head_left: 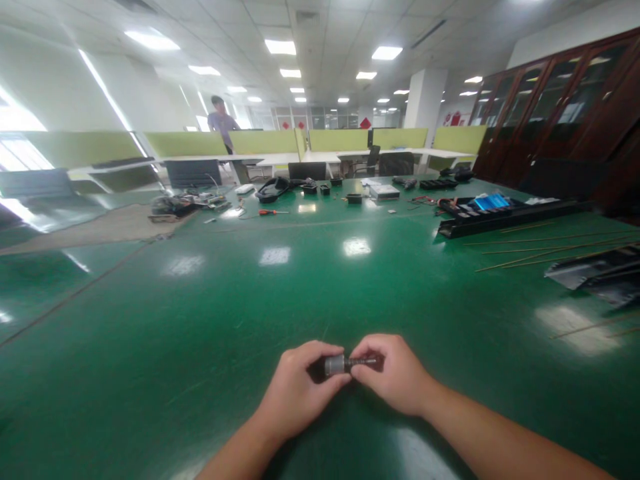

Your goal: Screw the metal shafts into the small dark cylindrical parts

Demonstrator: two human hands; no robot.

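A small grey metal cylinder (335,365) with a thin dark ridged shaft (361,361) is held low over the green table, close to the front of the view. My left hand (305,387) is closed on the cylinder, thumb below and fingers above. Around the shaft, my right hand (393,373) makes a pinch near where it meets the cylinder. The shaft points right, and its tip shows inside the curl of my right fingers. Whether the shaft is fixed to the cylinder I cannot tell.
The green table (240,293) spreads around my hands. Thin rods (540,253) and black metal channels (505,217) lie to the right. An orange-handled screwdriver (269,212), a white box (384,191) and black parts lie farther back. Beyond the partitions stands a person (223,125).
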